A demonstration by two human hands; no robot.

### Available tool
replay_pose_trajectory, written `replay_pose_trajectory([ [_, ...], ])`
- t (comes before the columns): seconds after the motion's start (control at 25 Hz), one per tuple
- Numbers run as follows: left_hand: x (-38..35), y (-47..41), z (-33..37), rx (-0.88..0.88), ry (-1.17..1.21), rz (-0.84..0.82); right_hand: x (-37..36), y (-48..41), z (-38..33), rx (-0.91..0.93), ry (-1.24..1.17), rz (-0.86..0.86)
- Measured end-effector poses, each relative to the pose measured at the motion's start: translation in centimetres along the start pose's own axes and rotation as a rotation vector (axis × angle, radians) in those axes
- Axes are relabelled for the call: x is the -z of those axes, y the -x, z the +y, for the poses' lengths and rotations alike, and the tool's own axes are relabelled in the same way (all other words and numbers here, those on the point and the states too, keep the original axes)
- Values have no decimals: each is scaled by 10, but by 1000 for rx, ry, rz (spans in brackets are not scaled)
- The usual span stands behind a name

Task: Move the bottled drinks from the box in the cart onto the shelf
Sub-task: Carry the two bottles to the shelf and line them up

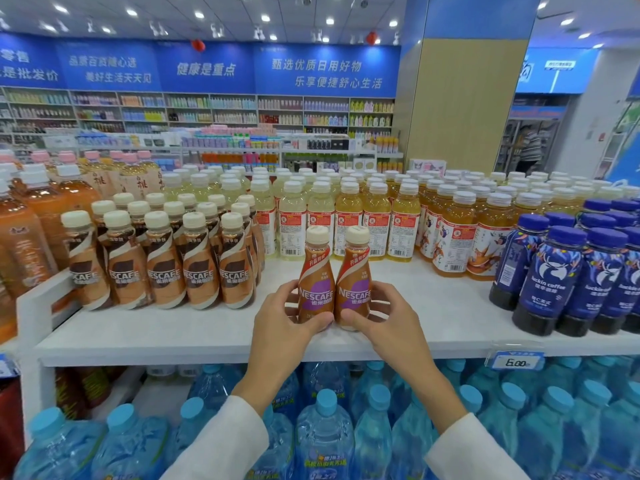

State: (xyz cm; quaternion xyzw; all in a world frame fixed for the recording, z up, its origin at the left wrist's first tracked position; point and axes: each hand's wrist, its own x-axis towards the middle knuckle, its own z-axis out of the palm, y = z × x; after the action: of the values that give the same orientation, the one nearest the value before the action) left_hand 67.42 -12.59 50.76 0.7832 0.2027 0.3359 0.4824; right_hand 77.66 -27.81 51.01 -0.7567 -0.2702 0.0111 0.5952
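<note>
Glossy plastic coffee bottles (pixel 334 278); matt white shelf (pixel 214 336).

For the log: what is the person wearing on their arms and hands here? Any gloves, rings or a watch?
The left hand and the right hand are bare: no gloves, no ring or watch in sight. Each arm wears a plain off-white long fabric sleeve, left sleeve and right sleeve alike, without print or marking; the cuffs end short of the wrists.

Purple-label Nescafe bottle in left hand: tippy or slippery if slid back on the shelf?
Likely tippy: the bottle is tall on a small base, so push low. Glossy wrap looks slick; the left hand grips it low. Seems full, so probably hefty for its size.
</note>
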Motion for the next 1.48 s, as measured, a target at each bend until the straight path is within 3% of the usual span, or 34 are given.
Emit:
replay_pose_trajectory([
  [0.44,-6,-62,0,96,-51,95,-35,-69,-11,-21,102,-83],
  [0.8,-35,-132,-22,170,26,160,-66,-134,7,-16,41,-12],
  [1.48,-41,-151,-47,139,5,148,-80,-154,24,29,65,12],
])
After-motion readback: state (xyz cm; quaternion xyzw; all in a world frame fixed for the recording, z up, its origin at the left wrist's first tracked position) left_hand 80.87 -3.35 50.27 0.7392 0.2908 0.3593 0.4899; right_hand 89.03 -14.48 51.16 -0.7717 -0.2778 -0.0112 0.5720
